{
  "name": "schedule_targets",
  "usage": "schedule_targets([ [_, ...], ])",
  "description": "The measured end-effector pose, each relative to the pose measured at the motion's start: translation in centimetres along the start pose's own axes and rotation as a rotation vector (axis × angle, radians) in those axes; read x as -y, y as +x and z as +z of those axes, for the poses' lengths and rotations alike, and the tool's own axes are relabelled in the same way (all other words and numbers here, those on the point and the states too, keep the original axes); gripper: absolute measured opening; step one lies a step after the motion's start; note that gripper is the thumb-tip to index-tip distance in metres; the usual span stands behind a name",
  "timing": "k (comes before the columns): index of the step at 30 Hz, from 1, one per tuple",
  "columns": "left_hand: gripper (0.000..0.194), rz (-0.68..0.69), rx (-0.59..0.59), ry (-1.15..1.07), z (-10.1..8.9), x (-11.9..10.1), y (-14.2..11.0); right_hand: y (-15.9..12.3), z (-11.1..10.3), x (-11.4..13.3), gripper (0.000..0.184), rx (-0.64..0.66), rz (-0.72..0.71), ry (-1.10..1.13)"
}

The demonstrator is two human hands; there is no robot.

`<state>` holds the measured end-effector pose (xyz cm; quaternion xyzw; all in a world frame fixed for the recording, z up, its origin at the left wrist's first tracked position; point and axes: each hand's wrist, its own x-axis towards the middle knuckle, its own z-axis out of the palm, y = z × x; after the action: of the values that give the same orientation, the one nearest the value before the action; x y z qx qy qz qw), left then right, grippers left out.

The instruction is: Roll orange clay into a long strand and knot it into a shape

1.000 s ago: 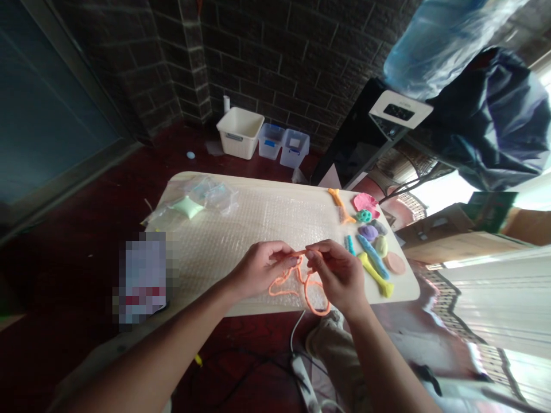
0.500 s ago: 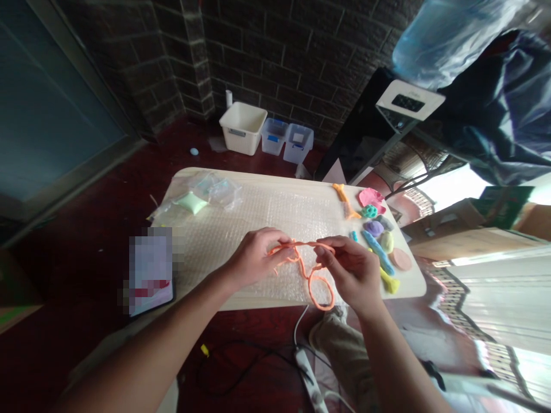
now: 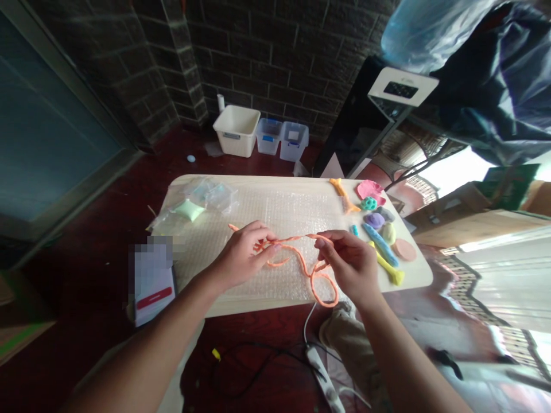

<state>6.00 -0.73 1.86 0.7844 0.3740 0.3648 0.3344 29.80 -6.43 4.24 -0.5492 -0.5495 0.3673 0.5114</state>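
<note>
Between my two hands runs a thin, twisted orange strand of modelling clay (image 3: 301, 256). My left hand (image 3: 247, 252) pinches it between thumb and fingers, and one end pokes out beyond that hand to the left. On the other side, my right hand (image 3: 350, 261) also pinches the strand, with its fingers curled. A length stretches nearly straight from hand to hand. The slack hangs below, with a round loop under my right hand near the table's front edge. Bubble wrap (image 3: 275, 209) lies beneath both hands.
Right of my hands, several shaped clay pieces lie on the table (image 3: 419, 275), among them a blue roll (image 3: 381, 244), a yellow piece (image 3: 394, 272) and an orange piece (image 3: 342, 195). A pale green packet (image 3: 189, 210) lies at the left. A power strip (image 3: 322, 373) is on the floor.
My hands have drawn farther apart, the left one shifting leftward, so the orange length between them is longer. An end of the strand now shows left of my left hand.
</note>
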Motion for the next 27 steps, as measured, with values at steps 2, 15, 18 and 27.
schedule_targets([
  [2,0.009,0.059,-0.041,0.076,-0.2,0.3,-0.2,0.1,-0.1,-0.2,0.019,-0.01,0.012,-0.001],
  [15,0.013,0.056,-0.106,0.06,0.8,-0.4,-0.3,0.2,0.0,-0.7,0.025,0.027,0.038,0.005],
  [18,0.013,0.025,-0.1,0.019,1.3,-0.6,-0.4,0.2,0.0,-0.7,0.026,0.06,0.053,0.014],
  [27,0.022,-0.046,0.09,-0.06,2.2,-1.5,-0.6,-0.3,1.4,-0.5,0.025,0.215,0.089,0.09],
])
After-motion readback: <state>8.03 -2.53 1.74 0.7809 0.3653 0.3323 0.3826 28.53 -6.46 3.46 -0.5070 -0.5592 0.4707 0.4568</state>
